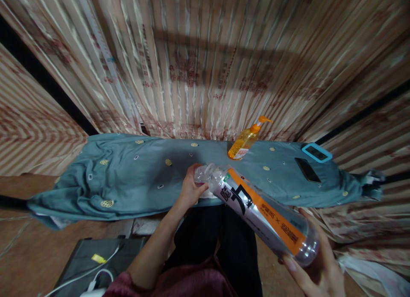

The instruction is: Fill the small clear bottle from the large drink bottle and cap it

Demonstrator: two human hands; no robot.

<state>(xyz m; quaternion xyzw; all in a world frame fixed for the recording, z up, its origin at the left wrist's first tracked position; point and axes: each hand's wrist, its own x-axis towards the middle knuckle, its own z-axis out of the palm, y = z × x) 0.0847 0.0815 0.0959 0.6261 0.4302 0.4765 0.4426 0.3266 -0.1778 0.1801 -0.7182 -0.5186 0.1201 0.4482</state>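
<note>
Labelled bottle (261, 211) slants on the person's side of the orange pump bottle (245, 143), right hand (315, 258) curled round the base, left hand (188, 189) pinching clear plastic (201, 174) at the neck; both ends gripped, what remains unclear.

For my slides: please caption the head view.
A labelled plastic bottle slants between the left hand and the right hand, an orange pump bottle on the cloth beyond.
</note>
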